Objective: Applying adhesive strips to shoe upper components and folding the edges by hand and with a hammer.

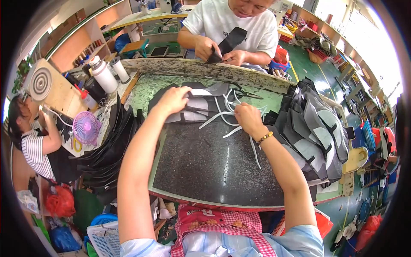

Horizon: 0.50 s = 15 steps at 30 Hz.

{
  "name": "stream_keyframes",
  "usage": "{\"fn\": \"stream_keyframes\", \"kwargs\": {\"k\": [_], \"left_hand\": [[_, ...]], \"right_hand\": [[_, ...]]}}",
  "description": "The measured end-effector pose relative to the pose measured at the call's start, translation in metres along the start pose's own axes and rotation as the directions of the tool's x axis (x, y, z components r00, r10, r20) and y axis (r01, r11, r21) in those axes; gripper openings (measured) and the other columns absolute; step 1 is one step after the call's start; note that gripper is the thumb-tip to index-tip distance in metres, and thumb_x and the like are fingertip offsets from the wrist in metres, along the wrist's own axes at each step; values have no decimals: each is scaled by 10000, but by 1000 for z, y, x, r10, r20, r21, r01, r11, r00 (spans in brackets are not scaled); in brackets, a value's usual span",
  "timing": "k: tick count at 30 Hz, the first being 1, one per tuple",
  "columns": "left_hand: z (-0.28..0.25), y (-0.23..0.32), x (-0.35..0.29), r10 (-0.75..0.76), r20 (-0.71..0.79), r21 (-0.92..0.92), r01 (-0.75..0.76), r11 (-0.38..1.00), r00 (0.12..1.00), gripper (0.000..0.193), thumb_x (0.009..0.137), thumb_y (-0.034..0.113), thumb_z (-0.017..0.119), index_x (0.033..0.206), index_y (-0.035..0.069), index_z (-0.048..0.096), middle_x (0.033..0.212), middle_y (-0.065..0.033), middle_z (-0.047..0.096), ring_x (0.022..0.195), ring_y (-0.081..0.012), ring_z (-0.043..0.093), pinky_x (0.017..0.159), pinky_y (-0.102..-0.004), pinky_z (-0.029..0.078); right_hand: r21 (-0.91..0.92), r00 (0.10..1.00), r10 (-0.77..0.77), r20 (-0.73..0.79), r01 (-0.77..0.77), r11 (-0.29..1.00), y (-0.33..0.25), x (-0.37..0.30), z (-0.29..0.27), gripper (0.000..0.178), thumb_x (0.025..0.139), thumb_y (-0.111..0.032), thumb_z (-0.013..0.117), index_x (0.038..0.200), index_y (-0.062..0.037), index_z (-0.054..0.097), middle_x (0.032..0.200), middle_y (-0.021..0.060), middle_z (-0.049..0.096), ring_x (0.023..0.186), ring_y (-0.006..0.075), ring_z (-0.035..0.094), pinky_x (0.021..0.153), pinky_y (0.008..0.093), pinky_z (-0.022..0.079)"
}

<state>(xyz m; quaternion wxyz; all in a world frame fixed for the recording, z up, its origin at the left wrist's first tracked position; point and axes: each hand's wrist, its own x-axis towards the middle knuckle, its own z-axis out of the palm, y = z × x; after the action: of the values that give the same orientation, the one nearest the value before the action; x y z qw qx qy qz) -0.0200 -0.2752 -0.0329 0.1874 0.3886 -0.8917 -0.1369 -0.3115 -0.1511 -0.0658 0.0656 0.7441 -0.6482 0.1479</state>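
On the dark work board (205, 167), black sheet pieces with grey patches (195, 105) lie overlapped near the far side. My left hand (173, 100) is bent over their left part, fingers gripping there. Narrow white strips (218, 118) spread in loose loops over the right end of these pieces. My right hand (249, 119) is closed around some strips, and one dangles below it across the board. What its fingertips pinch is partly hidden. Just beyond the strips lie black-handled scissors (246, 93).
A big pile of black and grey pieces (314, 128) stands at the right; stacked black pieces (109, 150) are at the left, near a purple fan (85, 126) and white bottle (102, 75). Across the table, a co-worker (231, 38) handles a black piece; another person (34, 141) sits left.
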Motion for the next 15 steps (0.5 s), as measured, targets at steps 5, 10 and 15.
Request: {"fn": "stream_keyframes", "kwargs": {"k": [5, 10, 15], "left_hand": [[-57, 104, -40, 178, -657, 231, -29, 972, 733, 332, 826, -7, 637, 1154, 43, 641, 978, -152, 684, 859, -338, 659, 751, -428, 523], [16, 198, -164, 498, -318, 408, -358, 840, 807, 288, 787, 84, 649, 1058, -2, 696, 1078, -145, 665, 934, -281, 645, 817, -397, 529], [71, 218, -218, 485, -123, 99, -475, 874, 866, 317, 759, 60, 663, 1057, -48, 655, 1100, -172, 651, 985, -309, 647, 864, -419, 541]], "right_hand": [[766, 899, 354, 257, -413, 492, 47, 7, -31, 183, 763, -156, 764, 820, 4, 696, 679, 59, 653, 572, 146, 598, 540, 290, 493], [728, 764, 360, 535, -633, 263, 73, 18, -49, 194, 886, -239, 734, 847, -56, 684, 735, -16, 625, 571, 54, 542, 487, 204, 439], [907, 861, 373, 346, -409, 104, 60, 4, -99, 225, 964, -287, 648, 920, -73, 702, 888, -12, 665, 677, 40, 542, 567, 181, 451]]}}
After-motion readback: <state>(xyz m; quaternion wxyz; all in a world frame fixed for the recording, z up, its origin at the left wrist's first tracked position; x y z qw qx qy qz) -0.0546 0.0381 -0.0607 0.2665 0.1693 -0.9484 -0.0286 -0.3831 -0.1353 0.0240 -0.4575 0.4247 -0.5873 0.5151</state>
